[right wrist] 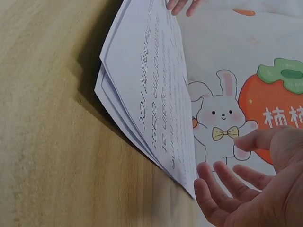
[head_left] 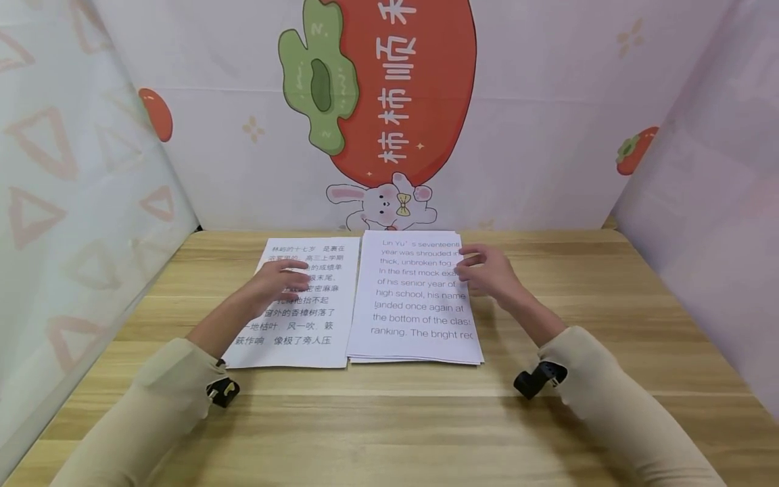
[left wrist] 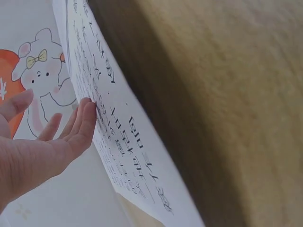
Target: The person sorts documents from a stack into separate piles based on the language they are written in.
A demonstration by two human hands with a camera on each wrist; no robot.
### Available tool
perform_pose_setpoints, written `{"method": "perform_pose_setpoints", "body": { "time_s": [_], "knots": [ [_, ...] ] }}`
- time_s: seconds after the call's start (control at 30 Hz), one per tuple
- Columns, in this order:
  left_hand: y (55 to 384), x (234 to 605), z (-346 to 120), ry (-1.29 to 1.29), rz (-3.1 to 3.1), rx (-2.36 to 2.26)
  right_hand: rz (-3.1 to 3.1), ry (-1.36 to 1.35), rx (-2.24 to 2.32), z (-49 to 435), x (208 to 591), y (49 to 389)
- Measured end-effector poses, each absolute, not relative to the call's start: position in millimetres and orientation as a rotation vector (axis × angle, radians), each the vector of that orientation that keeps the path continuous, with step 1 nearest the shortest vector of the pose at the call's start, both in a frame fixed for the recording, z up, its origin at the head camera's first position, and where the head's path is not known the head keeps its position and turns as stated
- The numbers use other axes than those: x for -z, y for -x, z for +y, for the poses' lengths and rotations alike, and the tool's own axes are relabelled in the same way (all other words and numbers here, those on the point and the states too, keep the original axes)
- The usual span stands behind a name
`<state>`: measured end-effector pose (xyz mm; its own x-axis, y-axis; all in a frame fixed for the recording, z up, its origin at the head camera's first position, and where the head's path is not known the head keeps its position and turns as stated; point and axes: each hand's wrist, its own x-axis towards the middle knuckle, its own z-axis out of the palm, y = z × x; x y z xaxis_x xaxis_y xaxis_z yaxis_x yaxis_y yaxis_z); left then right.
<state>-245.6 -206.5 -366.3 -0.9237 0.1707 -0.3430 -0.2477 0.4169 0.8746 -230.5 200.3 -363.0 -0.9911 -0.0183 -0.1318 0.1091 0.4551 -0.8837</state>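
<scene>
Two paper piles lie side by side on a wooden table. On the left is a sheet with printed Chinese text (head_left: 304, 331); on the right, a small stack of sheets with printed English text (head_left: 414, 318). My left hand (head_left: 276, 284) is over the Chinese sheet, fingers loosely bent and holding nothing. In the left wrist view the left hand (left wrist: 52, 146) has its fingertips right at the page. My right hand (head_left: 489, 270) is at the English stack's right edge, thumb and fingers apart. The right wrist view shows the right hand (right wrist: 255, 184) with nothing in its grasp, beside the slightly fanned sheets (right wrist: 137, 94).
The wooden table (head_left: 389, 426) extends in front of and beside the papers. Behind it stands a white backdrop (head_left: 535, 162) with a persimmon and rabbit print. Patterned cloth walls (head_left: 79, 203) close off both sides. Each wrist carries a small black camera (head_left: 538, 379).
</scene>
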Motion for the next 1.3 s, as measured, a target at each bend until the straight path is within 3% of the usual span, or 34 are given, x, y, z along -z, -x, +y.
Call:
{"method": "perform_pose_setpoints", "body": {
  "time_s": [0.5, 0.9, 1.3],
  "knots": [
    [252, 367, -240, 0.132, 2.349, -1.495, 2.592, -0.062, 1.6, 222, 361, 226],
    [245, 356, -184, 0.05, 2.308, -1.618, 2.285, -0.249, 1.76, 235, 371, 228],
    [245, 368, -136, 0.029, 2.086, -1.718, 2.265, -0.232, 1.774, 235, 377, 233]
  ]
}}
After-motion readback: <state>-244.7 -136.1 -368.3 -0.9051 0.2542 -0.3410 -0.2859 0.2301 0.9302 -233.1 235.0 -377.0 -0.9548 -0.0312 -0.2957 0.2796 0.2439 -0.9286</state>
